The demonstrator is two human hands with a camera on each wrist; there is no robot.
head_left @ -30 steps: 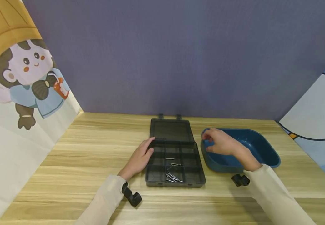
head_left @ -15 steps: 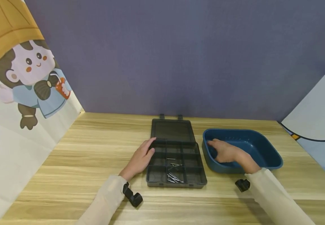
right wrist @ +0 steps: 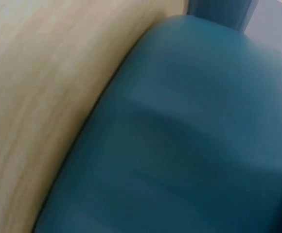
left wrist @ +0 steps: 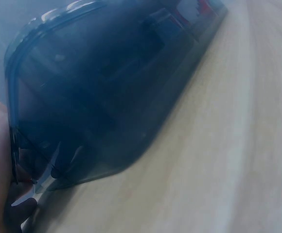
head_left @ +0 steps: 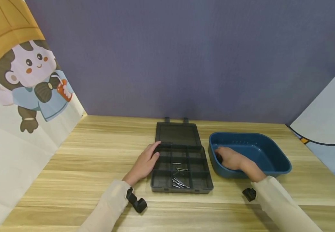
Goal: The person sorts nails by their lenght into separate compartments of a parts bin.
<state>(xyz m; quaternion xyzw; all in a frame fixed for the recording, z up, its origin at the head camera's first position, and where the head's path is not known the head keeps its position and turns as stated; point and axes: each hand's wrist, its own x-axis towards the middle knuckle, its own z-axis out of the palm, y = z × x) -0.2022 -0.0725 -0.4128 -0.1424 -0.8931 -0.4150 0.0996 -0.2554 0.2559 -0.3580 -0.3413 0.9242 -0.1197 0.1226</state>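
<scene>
A dark translucent compartment box (head_left: 162, 183) lies with its lid (head_left: 178, 134) folded back on the table. My left hand (head_left: 141, 166) rests along its left side, thumb at the rim and forefinger stretched toward the hinge. Thin silver nail-like pieces (head_left: 179, 183) lie in the front middle compartment, with several more in the compartment behind it. To the right, my right hand (head_left: 232, 159) reaches down inside a blue plastic basin (head_left: 260, 146), near its left wall. Its fingers bend downward, fingertips hidden; I cannot tell what they hold. Only the basin's outer wall (right wrist: 180, 121) fills the right wrist view.
The wooden table (head_left: 97, 145) extends around both containers. A purple-grey partition (head_left: 184, 58) rises behind the table, close beyond the lid. Printed cartoon panels stand at the left (head_left: 39, 80) and right (head_left: 324, 119). A black wrist camera (head_left: 138, 203) sits on my left sleeve.
My right hand has moved from above the basin's left rim down into the basin, and its fingers have bent further. My left hand, the box and the silver pieces stay as they were.
</scene>
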